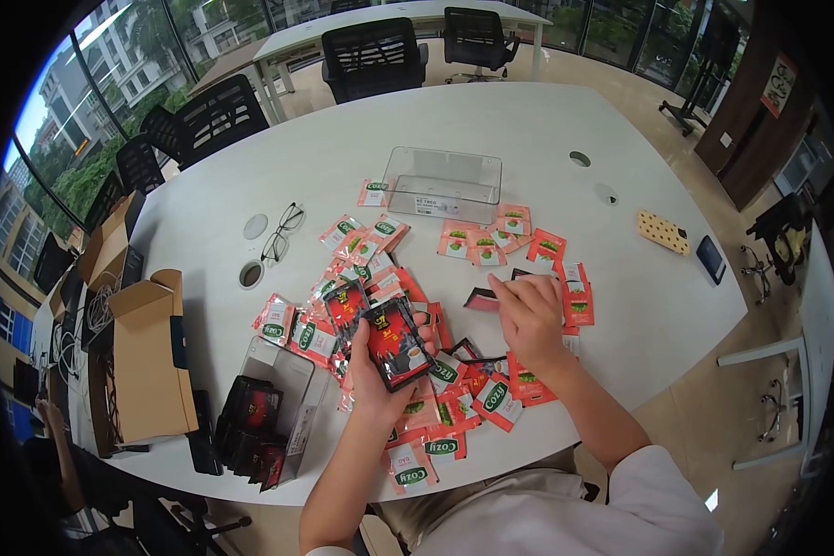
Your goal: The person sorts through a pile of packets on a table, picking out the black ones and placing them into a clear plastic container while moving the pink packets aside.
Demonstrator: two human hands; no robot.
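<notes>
My left hand (377,369) holds a small stack of dark red-and-black sachets (386,334), fanned upright above the white table (528,130). My right hand (529,317) rests palm down on the scattered packets, its fingertips pinching a dark sachet (481,299) that lies flat on the table. Around both hands lie several red Cozy sachets (494,399) with green labels. A clear box (271,408) at the front left holds several dark sachets standing on edge.
An empty clear plastic box (443,183) stands behind the pile. Glasses (284,231) lie to the left, cardboard boxes (148,357) at the left table edge. A patterned case (663,232) and a dark phone (711,259) lie to the right. Black chairs stand beyond the table.
</notes>
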